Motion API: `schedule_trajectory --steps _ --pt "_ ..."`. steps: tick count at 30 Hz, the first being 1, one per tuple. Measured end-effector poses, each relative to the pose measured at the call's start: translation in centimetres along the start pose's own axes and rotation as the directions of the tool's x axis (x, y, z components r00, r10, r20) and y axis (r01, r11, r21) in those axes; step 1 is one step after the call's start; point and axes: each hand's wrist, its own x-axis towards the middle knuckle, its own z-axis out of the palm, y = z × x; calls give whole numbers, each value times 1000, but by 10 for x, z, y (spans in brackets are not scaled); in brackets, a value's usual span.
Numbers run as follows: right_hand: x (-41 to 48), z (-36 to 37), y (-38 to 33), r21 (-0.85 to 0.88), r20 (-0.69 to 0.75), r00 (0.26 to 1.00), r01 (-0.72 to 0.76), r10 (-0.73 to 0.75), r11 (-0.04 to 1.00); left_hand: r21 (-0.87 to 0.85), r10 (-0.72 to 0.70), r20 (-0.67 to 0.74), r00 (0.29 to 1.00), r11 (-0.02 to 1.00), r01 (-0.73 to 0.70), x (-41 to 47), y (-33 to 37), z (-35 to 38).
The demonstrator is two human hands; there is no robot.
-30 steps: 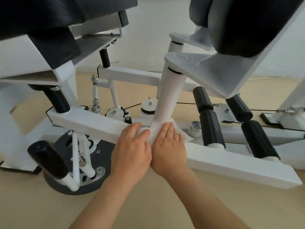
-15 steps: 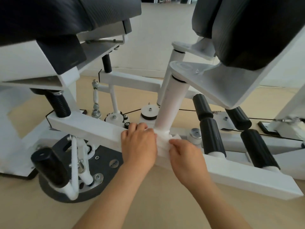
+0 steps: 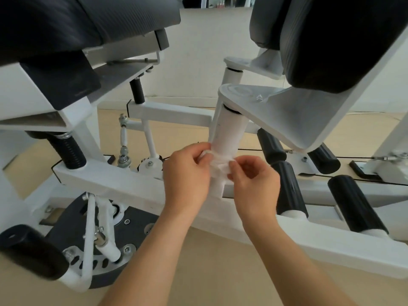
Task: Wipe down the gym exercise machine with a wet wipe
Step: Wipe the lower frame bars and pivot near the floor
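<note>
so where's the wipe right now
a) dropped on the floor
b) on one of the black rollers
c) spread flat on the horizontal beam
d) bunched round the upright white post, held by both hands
d: the wet wipe is bunched against the upright white post, just above the beam, with the left hand and the right hand each pinching one side of it.

I see through single head cam. Faces forward and down, wide-angle, very close to exercise machine: white base beam crosses left to right, black pads crowd top corners, forearms enter bottom edge.
</note>
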Motion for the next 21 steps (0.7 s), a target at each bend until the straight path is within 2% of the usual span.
schedule_trajectory --steps 2,4,5,7,9,11,14,15,16,18,19,21 --pt "7 -2 -16 126 -137 987 96 -78 987 -160 109 -24 994 981 -111 4 17 -2" --pt "11 0 -24 205 -197 976 133 -92 970 -189 236 -32 971 953 -237 5 30 0" --pt "11 4 -24 217 -175 980 129 -92 968 -157 264 -12 965 952 -262 4 31 4" --pt "4 13 -17 168 -36 994 109 -104 980 -44 229 86 970 973 -226 3 23 14" --pt "-2 17 -4 91 126 983 121 -132 988 77 135 221 966 985 -155 3 4 22" --pt "-1 16 8 -57 272 956 128 -108 990 298 59 311 949 942 -157 1 -14 24" --pt "-3 12 22 -421 480 873 142 88 896 643 -11 454 891 696 -319 -6 -23 20" --pt "-2 14 24 -521 516 841 157 163 839 679 -47 486 873 649 -343 -5 -25 19" --pt "-2 14 24 -592 541 811 178 223 786 685 -89 510 856 643 -341 -2 -26 19" --pt "-1 12 23 -645 556 783 194 279 739 646 -168 524 835 717 -261 3 -27 16" --pt "-1 9 23 -609 559 789 182 254 772 596 -182 518 836 778 -199 5 -27 16" --pt "-5 1 22 -374 558 820 112 127 921 421 -136 488 862 902 -96 5 -18 17"
